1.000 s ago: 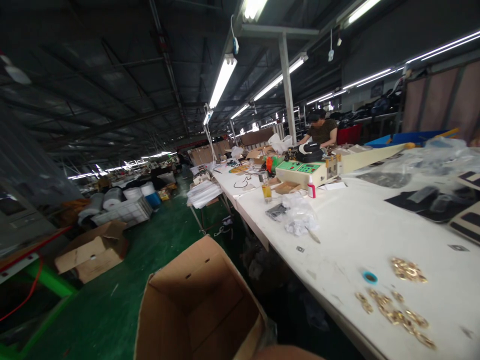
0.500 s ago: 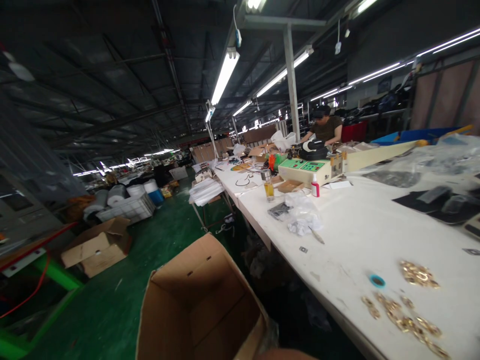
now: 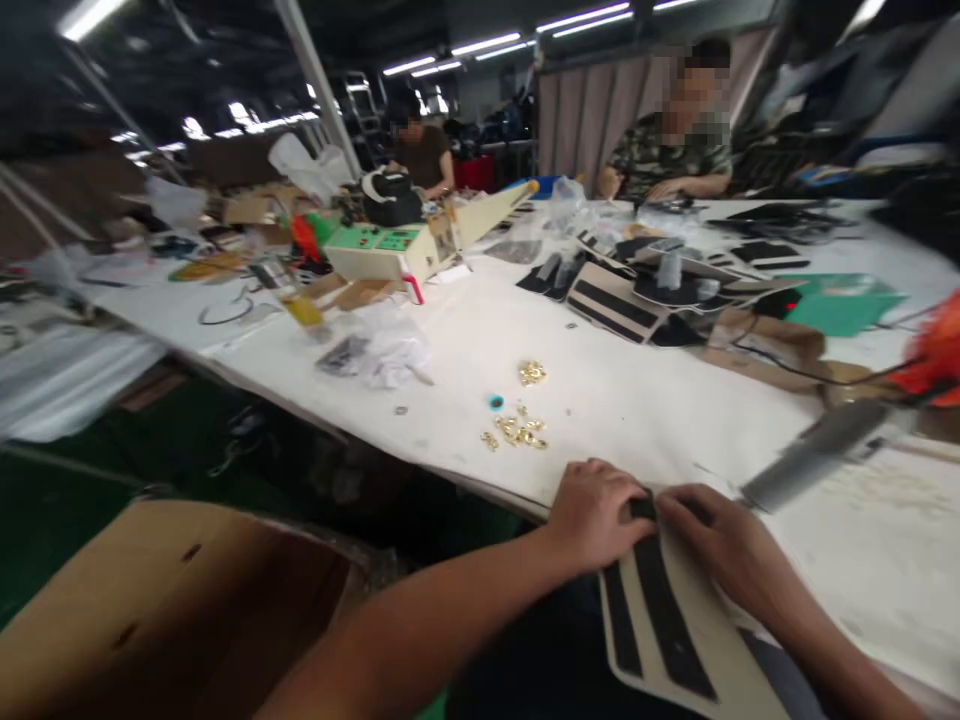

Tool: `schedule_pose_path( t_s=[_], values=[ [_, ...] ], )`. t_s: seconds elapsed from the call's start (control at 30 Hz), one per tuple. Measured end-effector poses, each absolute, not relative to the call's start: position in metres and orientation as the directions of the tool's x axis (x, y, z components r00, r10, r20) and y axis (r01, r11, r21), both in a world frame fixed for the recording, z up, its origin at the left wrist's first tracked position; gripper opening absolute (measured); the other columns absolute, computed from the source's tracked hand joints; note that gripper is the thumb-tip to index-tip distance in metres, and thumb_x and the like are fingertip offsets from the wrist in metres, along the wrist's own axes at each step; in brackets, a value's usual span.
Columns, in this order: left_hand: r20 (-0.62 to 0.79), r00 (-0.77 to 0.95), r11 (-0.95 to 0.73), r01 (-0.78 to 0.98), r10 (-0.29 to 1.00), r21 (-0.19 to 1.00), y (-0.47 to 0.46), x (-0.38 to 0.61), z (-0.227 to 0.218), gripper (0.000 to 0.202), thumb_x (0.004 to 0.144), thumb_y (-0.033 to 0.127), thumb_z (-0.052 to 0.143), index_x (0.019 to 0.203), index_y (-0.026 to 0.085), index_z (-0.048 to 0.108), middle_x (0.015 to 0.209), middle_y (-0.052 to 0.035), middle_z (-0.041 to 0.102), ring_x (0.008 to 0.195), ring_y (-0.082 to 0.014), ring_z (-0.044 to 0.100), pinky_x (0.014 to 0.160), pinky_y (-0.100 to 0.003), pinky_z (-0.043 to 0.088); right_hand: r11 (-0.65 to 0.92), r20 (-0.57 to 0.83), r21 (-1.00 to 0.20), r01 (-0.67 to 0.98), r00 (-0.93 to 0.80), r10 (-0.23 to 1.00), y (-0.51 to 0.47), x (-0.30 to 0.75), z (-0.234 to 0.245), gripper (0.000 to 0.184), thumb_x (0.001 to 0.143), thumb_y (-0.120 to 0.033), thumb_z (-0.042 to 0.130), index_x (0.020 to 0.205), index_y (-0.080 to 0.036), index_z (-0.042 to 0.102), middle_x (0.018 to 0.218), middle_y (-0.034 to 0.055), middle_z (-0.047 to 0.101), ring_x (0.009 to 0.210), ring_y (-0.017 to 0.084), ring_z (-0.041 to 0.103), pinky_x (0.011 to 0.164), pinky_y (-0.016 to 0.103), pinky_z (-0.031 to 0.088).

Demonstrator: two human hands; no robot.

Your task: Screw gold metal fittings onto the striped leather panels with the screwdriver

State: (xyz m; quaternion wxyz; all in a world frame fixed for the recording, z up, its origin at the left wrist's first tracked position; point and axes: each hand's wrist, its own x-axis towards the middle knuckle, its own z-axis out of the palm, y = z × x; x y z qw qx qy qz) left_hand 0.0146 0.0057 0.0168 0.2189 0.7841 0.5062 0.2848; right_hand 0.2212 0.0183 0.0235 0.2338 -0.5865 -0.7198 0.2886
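Note:
My left hand [image 3: 596, 510] and my right hand [image 3: 720, 540] meet at the near edge of the white table [image 3: 637, 390], both with fingers curled on the top end of a beige panel with black stripes [image 3: 667, 630] that hangs over the table edge toward me. A small dark piece sits between the fingertips. Just beyond the hands lie a scatter of small gold metal fittings [image 3: 521, 430] and a blue ring [image 3: 496, 402].
An open cardboard box [image 3: 150, 610] stands at lower left on the green floor. A grey metal bar [image 3: 814, 455] lies at the right. More striped panels [image 3: 611, 300], a green-topped machine [image 3: 382, 250] and plastic bags [image 3: 382, 350] lie farther off. Two people sit across the table.
The view has swung right and down from the factory aisle onto the table. Both my hands and the striped panel have come into sight; the box now lies at lower left.

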Motion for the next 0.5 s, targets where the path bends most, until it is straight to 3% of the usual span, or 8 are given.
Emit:
schedule_pose_path(
  t_s=[0.13,0.33,0.5],
  values=[
    [0.247,0.323,-0.403,0.635,0.914,0.659,0.009,0.012,0.017,0.032,0.083,0.036,0.091,0.111,0.025,0.078,0.12,-0.0016,0.08,0.119,-0.0273,0.066,0.103,-0.046,0.046,0.049,-0.087,-0.754,0.655,-0.173,0.981,0.011,0.228,0.036,0.039,0.095,-0.059,0.057,0.096,-0.025,0.076,0.097,0.0043,0.079,0.089,0.028,0.073,0.082,0.037,0.056],
    [0.237,0.315,-0.391,0.647,0.919,0.655,0.005,0.013,0.021,0.029,0.086,0.035,0.089,0.111,0.024,0.077,0.121,-0.002,0.08,0.119,-0.0268,0.065,0.103,-0.045,0.045,0.089,-0.134,-0.723,0.685,-0.265,0.955,0.018,0.216,0.038,0.035,0.094,-0.056,0.056,0.089,-0.026,0.073,0.087,0.0028,0.076,0.081,0.025,0.07,0.075,0.035,0.052],
    [0.211,0.334,-0.388,0.67,0.919,0.632,0.001,0.014,0.019,0.031,0.089,0.04,0.083,0.115,0.025,0.078,0.123,-0.0032,0.079,0.121,-0.028,0.065,0.106,-0.048,0.047,0.131,-0.119,-0.715,0.687,-0.303,0.945,0.012,0.225,0.02,0.037,0.092,-0.059,0.056,0.085,-0.027,0.072,0.083,0.0025,0.076,0.077,0.025,0.072,0.071,0.034,0.056]
  ],
)
